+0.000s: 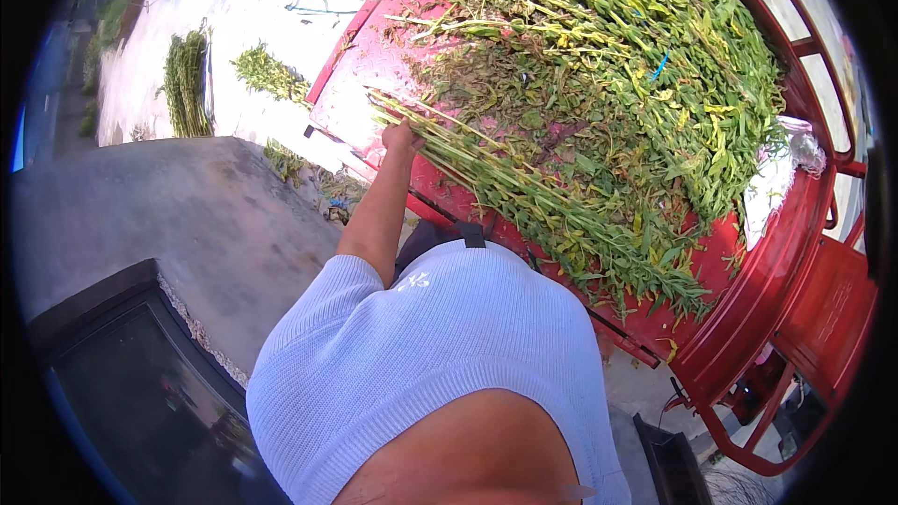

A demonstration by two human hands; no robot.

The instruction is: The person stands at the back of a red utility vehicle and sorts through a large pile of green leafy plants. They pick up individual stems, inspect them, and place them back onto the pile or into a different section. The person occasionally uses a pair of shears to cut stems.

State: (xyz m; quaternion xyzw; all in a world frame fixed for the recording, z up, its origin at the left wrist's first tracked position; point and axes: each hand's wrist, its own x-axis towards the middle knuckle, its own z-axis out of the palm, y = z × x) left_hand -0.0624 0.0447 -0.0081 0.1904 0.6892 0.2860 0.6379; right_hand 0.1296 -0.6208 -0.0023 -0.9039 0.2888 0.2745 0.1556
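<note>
While sunlight strikes a red metal cargo bed [722,257] at right of frame, a bare left hand [402,137] at upper centre appears curled around the cut ends of a bundle of long green leafy stalks [524,192], which slants toward the lower right along the bed's near edge; the right hand is out of view. The bundle looks light but unwieldy — stiff stems, soft, easily torn leaves — and best gripped around its bare stems.

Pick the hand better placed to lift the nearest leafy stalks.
Left, probably: the left hand holds the nearest leafy stalks near their stem ends; the right hand is out of view.
</note>
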